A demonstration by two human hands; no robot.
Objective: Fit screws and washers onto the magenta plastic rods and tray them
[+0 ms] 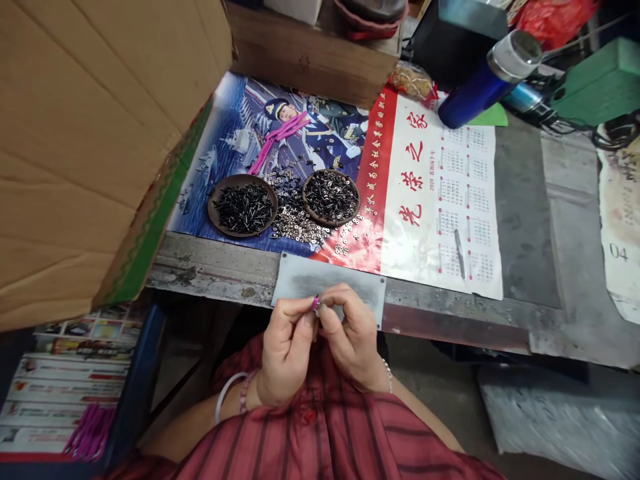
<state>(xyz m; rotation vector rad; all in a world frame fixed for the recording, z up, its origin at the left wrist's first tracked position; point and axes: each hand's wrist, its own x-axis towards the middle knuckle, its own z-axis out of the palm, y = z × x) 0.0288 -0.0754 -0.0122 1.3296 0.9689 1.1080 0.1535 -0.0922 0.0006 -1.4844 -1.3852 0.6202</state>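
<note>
My left hand (287, 347) and my right hand (353, 337) meet over my lap, just in front of the bench edge. Both pinch a tiny pink-purple piece (315, 303) between the fingertips; I cannot make out more of it. Beyond them, on a calendar poster (440, 200), stand two brown dishes of small black screws (243, 205) (331, 196). A heap of small silver washers (300, 223) lies between and in front of the dishes. A bundle of pink strips (277, 140) lies behind them.
A big cardboard box (95, 133) fills the left. A grey metal plate (330, 280) lies at the bench edge. A blue flask (487, 77), a green case (597, 83) and cables crowd the far right. A crate with pink pieces (90, 430) stands low left.
</note>
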